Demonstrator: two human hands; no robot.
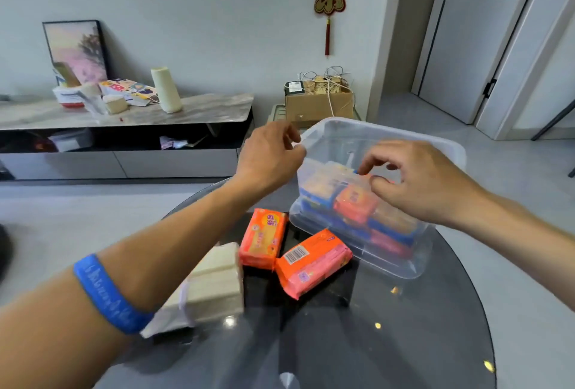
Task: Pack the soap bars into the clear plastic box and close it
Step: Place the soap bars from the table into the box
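Observation:
A clear plastic box stands on the dark round glass table, holding several soap bars in blue and orange wrappers. My left hand grips the box's left rim. My right hand hovers over the open box, fingers curled and pinched just above the packed bars; whether it touches one I cannot tell. Two orange-wrapped soap bars lie on the table left of the box, one upright-facing and one angled with a barcode. A pale cream double soap block lies beside them. No lid is visible.
The glass table curves away toward its near edge. Behind it stands a low marble-topped cabinet with clutter and a cardboard box with cables. A door is at the right.

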